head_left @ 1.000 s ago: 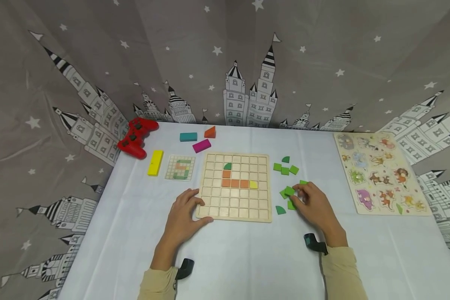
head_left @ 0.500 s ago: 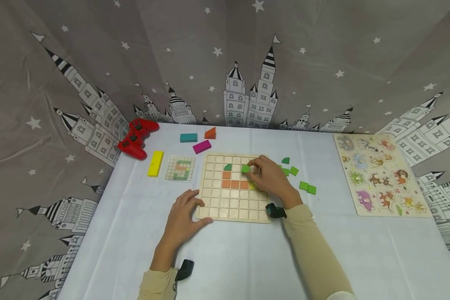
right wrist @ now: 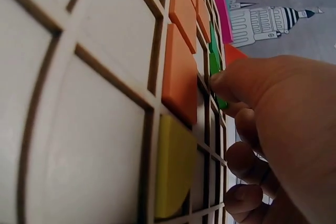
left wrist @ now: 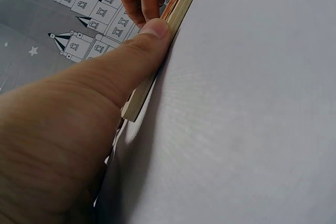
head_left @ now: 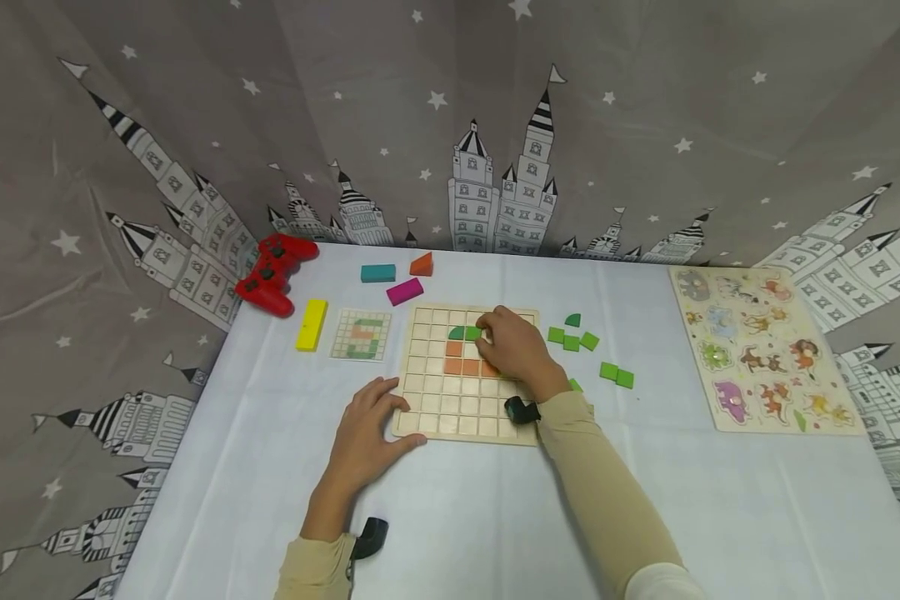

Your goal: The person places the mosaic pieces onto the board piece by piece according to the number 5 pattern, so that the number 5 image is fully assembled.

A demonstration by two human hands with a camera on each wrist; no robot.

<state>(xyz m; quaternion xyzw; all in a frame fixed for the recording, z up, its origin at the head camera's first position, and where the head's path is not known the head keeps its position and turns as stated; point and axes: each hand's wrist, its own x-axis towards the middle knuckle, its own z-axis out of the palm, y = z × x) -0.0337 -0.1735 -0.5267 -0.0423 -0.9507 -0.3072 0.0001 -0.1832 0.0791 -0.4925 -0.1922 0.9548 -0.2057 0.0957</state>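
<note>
A wooden grid board (head_left: 438,408) lies on the white table. On it sit a green quarter-round tile (head_left: 456,332), several orange square tiles (head_left: 453,367) and a yellow tile (right wrist: 176,169), which the right hand hides in the head view. My right hand (head_left: 517,346) pinches a green square tile (head_left: 472,333) at the cell just right of the quarter-round; the thumb meets it in the right wrist view. My left hand (head_left: 367,429) rests at the board's near left corner, its thumb (left wrist: 155,30) against the near edge and fingers along the left side.
Loose green tiles (head_left: 572,342) lie right of the board, some partly behind the right sleeve. A pattern card (head_left: 360,335), yellow block (head_left: 311,325), coloured blocks (head_left: 405,291) and red game controller (head_left: 272,275) stand left and behind. An animal puzzle board (head_left: 765,350) lies far right.
From the loose tiles at the right, my right hand has carried a green square tile leftward over the board and down to the cell beside the quarter-round. The left hand stays in place.
</note>
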